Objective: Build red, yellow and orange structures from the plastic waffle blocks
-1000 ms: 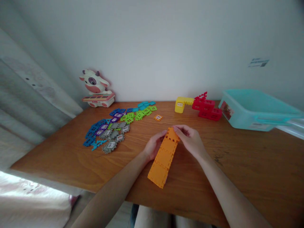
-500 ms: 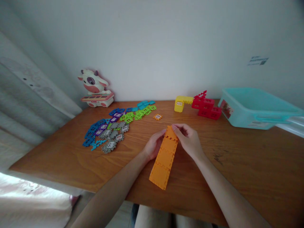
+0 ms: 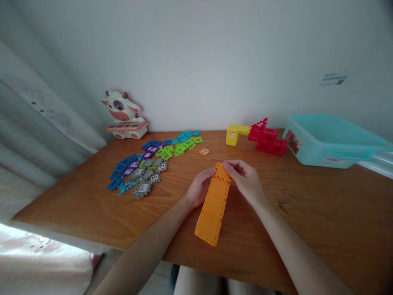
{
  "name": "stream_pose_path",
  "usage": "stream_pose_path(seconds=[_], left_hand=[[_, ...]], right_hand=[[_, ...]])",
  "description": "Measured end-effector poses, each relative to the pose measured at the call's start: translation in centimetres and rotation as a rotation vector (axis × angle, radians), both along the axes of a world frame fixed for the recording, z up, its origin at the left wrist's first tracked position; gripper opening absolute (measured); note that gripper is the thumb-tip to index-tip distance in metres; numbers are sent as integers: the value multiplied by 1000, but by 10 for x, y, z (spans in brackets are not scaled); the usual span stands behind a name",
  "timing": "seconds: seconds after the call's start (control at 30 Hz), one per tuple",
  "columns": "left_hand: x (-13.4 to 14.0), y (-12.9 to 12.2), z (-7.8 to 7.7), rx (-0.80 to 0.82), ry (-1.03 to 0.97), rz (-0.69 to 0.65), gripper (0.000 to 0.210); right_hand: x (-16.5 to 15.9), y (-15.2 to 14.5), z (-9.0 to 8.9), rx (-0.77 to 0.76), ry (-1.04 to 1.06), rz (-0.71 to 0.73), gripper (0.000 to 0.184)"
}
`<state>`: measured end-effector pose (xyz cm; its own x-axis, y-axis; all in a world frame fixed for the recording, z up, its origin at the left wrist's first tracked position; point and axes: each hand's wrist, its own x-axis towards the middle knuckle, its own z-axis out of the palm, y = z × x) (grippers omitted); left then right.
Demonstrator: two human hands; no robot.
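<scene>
A long strip of orange interlocking tiles (image 3: 214, 205) slants toward me above the front of the wooden table. My left hand (image 3: 199, 189) grips its far part from the left side, thumb near the top tile and the other fingers partly hidden behind it. On the opposite side, my right hand (image 3: 244, 177) pinches the far end tile between thumb and fingers. Seams with small teeth show between the joined tiles. A single orange tile with a white window piece (image 3: 204, 152) lies on the table beyond my hands.
Left of my hands lie grey tiles (image 3: 147, 176), green tiles (image 3: 181, 148) and blue tiles (image 3: 121, 170). A yellow built piece (image 3: 231, 135) joins a red one (image 3: 268, 141) by the wall. A turquoise bin (image 3: 322, 153) stands at right, a cow keyboard toy (image 3: 125, 119) at back left.
The near end of the orange strip has swung slightly to the right. Both hands keep their hold in nearly the same place.
</scene>
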<state>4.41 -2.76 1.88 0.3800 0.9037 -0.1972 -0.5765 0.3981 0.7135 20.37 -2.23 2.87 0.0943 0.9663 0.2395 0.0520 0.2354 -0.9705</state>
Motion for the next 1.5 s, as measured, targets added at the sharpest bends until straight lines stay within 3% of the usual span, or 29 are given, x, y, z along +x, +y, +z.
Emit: stream_pose_path(seconds=[0.3,0.47,0.63,0.83,1.0,1.23,1.5], left_hand=[[1,-3,3,17,63,-19,40],[2,-1,0,27,148,34,41],[0,-2,9,57,193,121,42],[-4,-4,19,178,214,281,47],[-8,-7,23,284,209,350,53],[-14,-9,33,363,238,257,62],[-12,-9,33,336,218,186,48]], right_hand=[[0,-1,1,9,-54,25,31],[-4,-3,-2,30,-110,33,30],[-10,-4,-4,-31,-37,18,39],[-12,-7,3,-153,71,274,42],[-13,-13,12,-92,150,320,45],[-14,-19,18,-23,145,218,52],[-14,-15,14,-14,69,209,50]])
